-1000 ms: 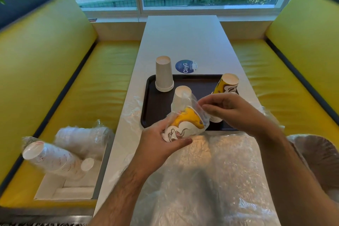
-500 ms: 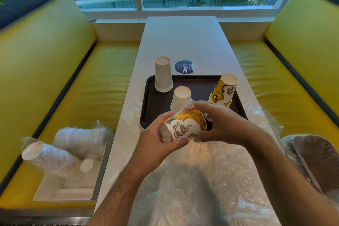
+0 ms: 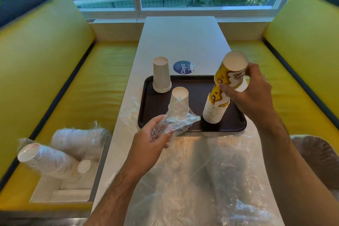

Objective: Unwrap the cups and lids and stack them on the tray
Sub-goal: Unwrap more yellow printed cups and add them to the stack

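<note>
Cup (image 3: 231, 71) gripped in right hand (image 3: 251, 95), base up, tilted, just above yellow stack (image 3: 215, 110) on tray (image 3: 236, 126). Stack directly below right hand. Left hand (image 3: 152, 143) clutches wrap (image 3: 176, 121), farther off.

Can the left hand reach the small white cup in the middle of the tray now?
Probably not to grasp: the left hand is close, just in front of the small white cup on the tray, but its fingers are full of crumpled plastic wrap.
</note>
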### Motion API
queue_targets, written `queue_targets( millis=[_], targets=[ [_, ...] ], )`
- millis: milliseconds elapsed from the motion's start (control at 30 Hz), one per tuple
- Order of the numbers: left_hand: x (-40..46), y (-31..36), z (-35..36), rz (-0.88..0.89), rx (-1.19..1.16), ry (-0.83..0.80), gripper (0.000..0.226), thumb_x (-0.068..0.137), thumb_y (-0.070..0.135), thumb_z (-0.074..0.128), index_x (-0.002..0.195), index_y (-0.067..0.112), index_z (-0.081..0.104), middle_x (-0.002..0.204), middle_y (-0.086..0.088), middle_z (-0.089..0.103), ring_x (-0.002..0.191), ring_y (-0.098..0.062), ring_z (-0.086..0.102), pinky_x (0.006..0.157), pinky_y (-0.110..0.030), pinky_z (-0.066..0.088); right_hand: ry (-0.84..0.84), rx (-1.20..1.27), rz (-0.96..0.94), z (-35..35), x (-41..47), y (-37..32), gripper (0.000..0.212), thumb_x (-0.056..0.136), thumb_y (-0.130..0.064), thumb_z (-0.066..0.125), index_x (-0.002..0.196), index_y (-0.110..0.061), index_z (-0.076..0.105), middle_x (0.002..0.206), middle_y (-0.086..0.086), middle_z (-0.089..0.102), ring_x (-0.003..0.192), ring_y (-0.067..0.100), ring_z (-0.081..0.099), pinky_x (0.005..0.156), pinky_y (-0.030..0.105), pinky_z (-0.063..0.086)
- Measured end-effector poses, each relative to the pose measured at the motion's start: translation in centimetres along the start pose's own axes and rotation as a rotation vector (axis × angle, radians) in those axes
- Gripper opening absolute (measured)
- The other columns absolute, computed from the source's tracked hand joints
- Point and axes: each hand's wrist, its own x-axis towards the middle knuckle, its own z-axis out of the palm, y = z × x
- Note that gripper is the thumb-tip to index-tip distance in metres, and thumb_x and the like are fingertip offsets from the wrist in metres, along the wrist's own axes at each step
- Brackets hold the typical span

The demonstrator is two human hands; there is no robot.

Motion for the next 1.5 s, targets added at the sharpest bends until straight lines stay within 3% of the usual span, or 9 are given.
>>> queue_targets(
  millis=[400,667,767,867,967,1067,1233,1367,1500],
  targets=[
    [0.1,-0.7,0.6,-0.026,0.009,-0.018,0.037,0.096,0.024,0.067,0.131,0.034,0.061,0.112,0.013,0.071,0.089,-0.011,0.072,0.065,-0.023,0.057,-0.059,-0.020,0.316,3.7,-0.2,3.3,0.068,0.075,-0.054,0.083,0.128,-0.025,0.051,0.117,-0.010,0.066,0.117,0.021,0.060,0.101,0.048,0.026],
    [0.3,-0.5,1.0,-0.043,-0.030,-0.029,0.034,0.097,0.022,0.065,0.130,0.030,0.062,0.102,0.022,0.071,0.083,-0.014,0.072,0.068,-0.034,0.064,-0.158,-0.063,0.386,5.1,-1.3,5.0,0.079,0.074,-0.059,0.082,0.135,-0.027,0.044,0.129,-0.003,0.065,0.123,0.030,0.056,0.104,0.056,0.025],
    [0.4,-0.1,1.2,-0.061,-0.082,-0.036,0.034,0.096,0.021,0.067,0.129,0.028,0.063,0.103,0.018,0.072,0.082,-0.017,0.072,0.070,-0.040,0.063,-0.075,-0.050,0.364,4.2,-1.6,4.0,0.089,0.072,-0.053,0.086,0.142,-0.023,0.041,0.143,0.003,0.050,0.135,0.032,0.041,0.106,0.059,0.029],
    [0.4,0.4,1.4,-0.071,-0.126,-0.029,0.035,0.094,0.019,0.070,0.127,0.029,0.064,0.104,0.014,0.073,0.081,-0.017,0.072,0.070,-0.038,0.062,0.108,0.064,0.224,2.4,-3.0,1.4,0.065,0.080,-0.043,0.078,0.135,-0.026,0.048,0.132,0.002,0.045,0.128,0.026,0.040,0.105,0.057,0.039],
    [0.4,1.1,1.9,-0.115,-0.246,-0.017,0.038,0.089,0.024,0.075,0.125,0.028,0.066,0.108,0.005,0.075,0.085,-0.021,0.074,0.070,-0.036,0.062,-0.277,0.244,0.100,0.4,-4.3,-0.9,0.040,0.080,-0.054,0.066,0.116,-0.041,0.058,0.119,-0.019,0.046,0.116,0.014,0.048,0.102,0.049,0.046],
    [0.2,1.8,2.2,-0.148,-0.368,-0.043,0.046,0.080,0.032,0.084,0.122,0.026,0.067,0.108,0.000,0.076,0.094,-0.024,0.074,0.071,-0.038,0.060,-0.817,0.320,0.113,-1.3,-5.2,-1.9,0.049,0.069,-0.067,0.072,0.116,-0.055,0.063,0.137,-0.034,0.036,0.134,0.005,0.038,0.114,0.049,0.039],
    [-0.4,2.2,2.3,-0.165,-0.445,-0.047,0.059,0.067,0.037,0.090,0.121,0.029,0.067,0.111,-0.003,0.076,0.098,-0.025,0.074,0.073,-0.039,0.058,-0.988,0.359,0.191,-2.3,-5.0,-1.8,0.055,0.063,-0.065,0.083,0.114,-0.051,0.068,0.154,-0.020,0.039,0.140,0.014,0.043,0.116,0.050,0.038],
    [-1.4,2.0,1.9,-0.186,-0.445,-0.146,0.062,0.072,0.043,0.086,0.128,0.030,0.063,0.116,0.000,0.074,0.094,-0.024,0.073,0.071,-0.037,0.058,-0.881,0.450,0.241,-2.7,-4.7,-2.2,0.029,0.087,-0.038,0.069,0.100,-0.011,0.071,0.103,0.007,0.075,0.100,0.024,0.071,0.087,0.038,0.056],
    [-2.6,2.0,1.3,-0.223,-0.607,-0.240,0.053,0.080,0.052,0.066,0.128,0.031,0.064,0.120,-0.006,0.072,0.084,-0.026,0.071,0.063,-0.039,0.057,-0.592,0.658,0.405,-2.8,-5.0,-3.0,0.015,0.099,-0.023,0.059,0.104,-0.011,0.066,0.094,0.010,0.074,0.089,0.029,0.069,0.072,0.032,0.056]
  ],
)
